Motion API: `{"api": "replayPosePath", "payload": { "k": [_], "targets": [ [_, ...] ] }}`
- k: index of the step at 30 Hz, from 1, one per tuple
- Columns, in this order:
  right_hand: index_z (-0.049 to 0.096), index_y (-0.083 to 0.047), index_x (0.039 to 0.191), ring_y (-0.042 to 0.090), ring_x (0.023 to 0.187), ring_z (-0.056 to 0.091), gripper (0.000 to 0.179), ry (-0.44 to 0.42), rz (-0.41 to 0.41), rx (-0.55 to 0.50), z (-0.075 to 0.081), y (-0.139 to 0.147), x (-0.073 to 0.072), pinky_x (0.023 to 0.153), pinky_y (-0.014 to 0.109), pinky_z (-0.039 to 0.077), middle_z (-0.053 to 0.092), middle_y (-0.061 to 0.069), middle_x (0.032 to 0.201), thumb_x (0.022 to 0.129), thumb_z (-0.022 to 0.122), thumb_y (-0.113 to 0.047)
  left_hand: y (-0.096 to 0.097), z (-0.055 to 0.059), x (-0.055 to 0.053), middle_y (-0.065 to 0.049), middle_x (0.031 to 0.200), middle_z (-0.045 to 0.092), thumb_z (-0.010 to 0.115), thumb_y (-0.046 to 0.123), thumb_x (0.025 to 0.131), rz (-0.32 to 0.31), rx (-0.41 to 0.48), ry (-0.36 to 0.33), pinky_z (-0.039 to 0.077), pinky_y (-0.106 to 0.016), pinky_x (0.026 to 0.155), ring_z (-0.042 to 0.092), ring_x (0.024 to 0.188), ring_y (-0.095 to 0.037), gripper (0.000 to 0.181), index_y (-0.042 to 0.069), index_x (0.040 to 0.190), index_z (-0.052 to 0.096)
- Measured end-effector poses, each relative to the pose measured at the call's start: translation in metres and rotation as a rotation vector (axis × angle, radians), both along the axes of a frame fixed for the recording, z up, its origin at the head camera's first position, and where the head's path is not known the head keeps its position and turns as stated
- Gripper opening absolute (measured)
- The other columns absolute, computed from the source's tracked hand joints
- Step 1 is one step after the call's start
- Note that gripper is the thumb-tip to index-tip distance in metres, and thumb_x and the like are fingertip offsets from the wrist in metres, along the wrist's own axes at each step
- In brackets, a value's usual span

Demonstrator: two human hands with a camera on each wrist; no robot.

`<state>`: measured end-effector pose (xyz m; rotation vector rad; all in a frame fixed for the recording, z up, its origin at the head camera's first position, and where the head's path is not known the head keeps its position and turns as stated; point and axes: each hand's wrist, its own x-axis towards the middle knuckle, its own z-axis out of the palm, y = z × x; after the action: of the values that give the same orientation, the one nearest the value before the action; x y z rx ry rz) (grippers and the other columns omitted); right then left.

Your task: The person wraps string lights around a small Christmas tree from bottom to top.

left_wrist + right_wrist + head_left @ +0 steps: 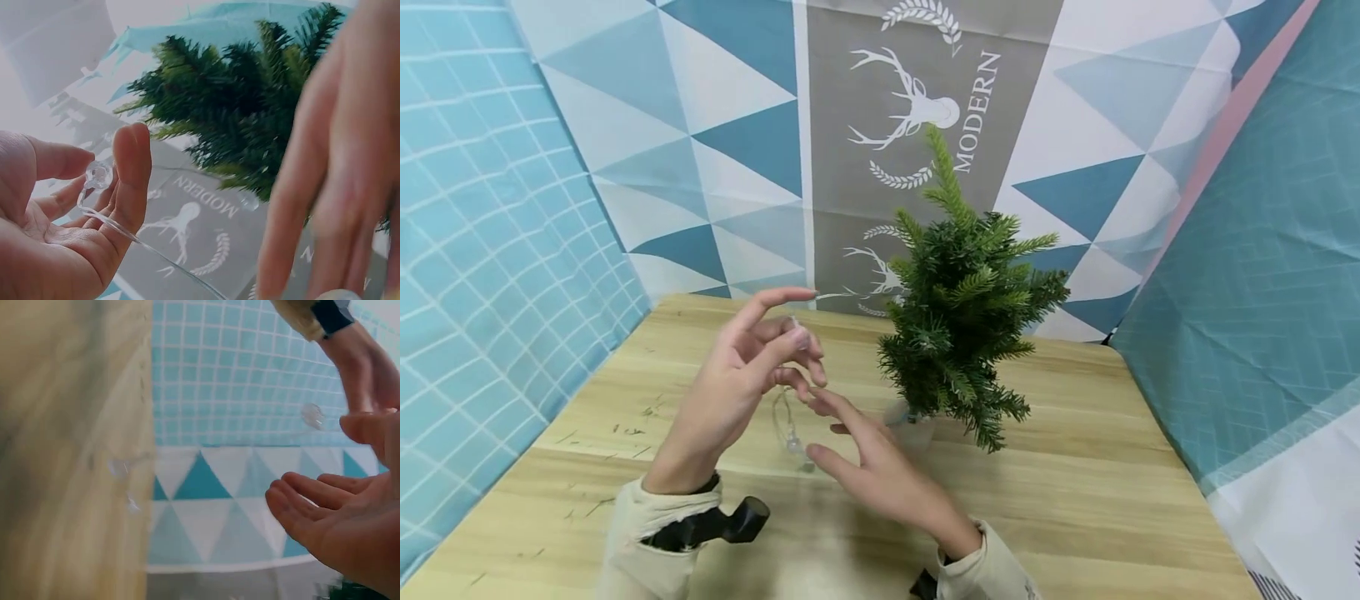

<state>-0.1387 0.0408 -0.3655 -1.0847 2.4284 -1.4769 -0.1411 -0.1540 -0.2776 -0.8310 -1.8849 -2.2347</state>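
Observation:
My left hand [737,375] is raised left of a small artificial Christmas tree [962,317]. Its thumb and fingers hold a string of lights by a clear bulb [99,175], and thin clear wire [169,265] trails away from it. More of the light string [793,442] dangles below that hand, with clear bulbs at its lower end. Just right of the dangling part, my right hand [880,479] reaches in with fingers extended and thumb apart, gripping nothing visible. In the right wrist view, another bulb [312,416] hangs near the hands.
The tree's pale base [913,429] stands on a wooden table [1075,500], partly hidden by branches and my right hand. Loose green needles [628,431] are scattered at the left. A patterned cloth [737,125] hangs behind, with blue sheets [475,208] at both sides.

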Motion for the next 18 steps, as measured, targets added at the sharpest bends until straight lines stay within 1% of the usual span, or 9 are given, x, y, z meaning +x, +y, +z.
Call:
{"api": "replayPosePath", "payload": {
  "k": [2,3,5,7,10,12,14,16,18],
  "targets": [
    [0.028,-0.032,0.156,0.02,0.139,0.042,0.062,-0.026,0.037,0.031,-0.007,-0.004,-0.001,0.109,0.044,0.04,0.039,-0.003,0.156,0.101,0.056,-0.04,0.006,0.0,0.0,-0.019,0.097,0.06,0.048,0.007,0.105,-0.021,-0.008,-0.007,0.058,-0.036,0.06,0.068,0.078,-0.028,0.042,0.008,0.146,0.041],
    [0.03,-0.03,0.155,0.02,0.14,0.04,0.06,-0.029,0.06,0.043,-0.01,-0.006,-0.001,0.11,0.045,0.039,0.038,-0.003,0.156,0.101,0.055,-0.041,0.008,-0.001,0.001,-0.02,0.098,0.059,0.047,0.008,0.105,-0.03,-0.01,-0.012,0.058,-0.038,0.06,0.067,0.079,-0.029,0.042,0.009,0.146,0.041],
    [0.038,-0.025,0.151,0.018,0.137,0.044,0.053,-0.033,0.092,0.06,-0.015,-0.009,-0.002,0.11,0.043,0.04,0.044,-0.002,0.152,0.103,0.052,-0.041,0.012,-0.002,0.0,-0.022,0.1,0.058,0.046,0.009,0.106,-0.043,-0.021,-0.009,0.058,-0.04,0.059,0.067,0.08,-0.031,0.042,0.01,0.147,0.041],
    [0.047,-0.021,0.144,0.013,0.129,0.05,0.044,-0.025,0.123,0.059,-0.017,-0.011,-0.005,0.107,0.037,0.042,0.054,-0.002,0.14,0.104,0.05,-0.039,0.014,-0.002,0.0,-0.023,0.102,0.057,0.046,0.01,0.106,-0.041,-0.033,0.0,0.058,-0.041,0.059,0.067,0.08,-0.031,0.041,0.011,0.147,0.041],
    [0.062,-0.014,0.125,0.007,0.111,0.06,0.03,-0.052,0.144,0.027,-0.017,-0.009,-0.01,0.098,0.029,0.048,0.066,-0.001,0.117,0.105,0.049,-0.033,0.014,-0.003,-0.001,-0.023,0.102,0.057,0.047,0.011,0.106,-0.013,-0.052,0.015,0.058,-0.041,0.06,0.066,0.081,-0.031,0.04,0.01,0.146,0.043],
    [0.065,-0.011,0.111,0.006,0.096,0.063,0.025,-0.083,0.148,0.008,-0.014,-0.004,-0.013,0.088,0.026,0.051,0.07,0.0,0.104,0.105,0.049,-0.029,0.013,-0.003,-0.001,-0.022,0.101,0.059,0.048,0.011,0.106,0.029,-0.074,0.033,0.059,-0.041,0.061,0.067,0.08,-0.03,0.039,0.01,0.144,0.045],
    [0.064,-0.011,0.098,0.006,0.079,0.062,0.023,-0.113,0.142,0.012,-0.009,0.003,-0.014,0.073,0.022,0.051,0.071,0.001,0.091,0.105,0.049,-0.028,0.011,-0.004,-0.002,-0.019,0.099,0.061,0.049,0.012,0.105,0.094,-0.115,0.065,0.059,-0.04,0.064,0.067,0.08,-0.03,0.037,0.011,0.143,0.048],
    [0.061,-0.013,0.091,0.009,0.066,0.059,0.025,-0.129,0.132,0.032,-0.002,0.01,-0.013,0.06,0.021,0.047,0.068,0.001,0.079,0.105,0.049,-0.029,0.008,-0.004,-0.004,-0.016,0.096,0.064,0.051,0.013,0.105,0.174,-0.167,0.1,0.059,-0.038,0.067,0.068,0.079,-0.029,0.036,0.012,0.14,0.051],
    [0.058,-0.014,0.087,0.011,0.055,0.054,0.028,-0.131,0.113,0.06,0.005,0.018,-0.01,0.05,0.021,0.043,0.063,0.001,0.07,0.105,0.049,-0.032,0.006,-0.006,-0.005,-0.013,0.094,0.067,0.052,0.014,0.104,0.263,-0.228,0.134,0.058,-0.035,0.07,0.069,0.078,-0.028,0.033,0.014,0.137,0.054]
  ]
}}
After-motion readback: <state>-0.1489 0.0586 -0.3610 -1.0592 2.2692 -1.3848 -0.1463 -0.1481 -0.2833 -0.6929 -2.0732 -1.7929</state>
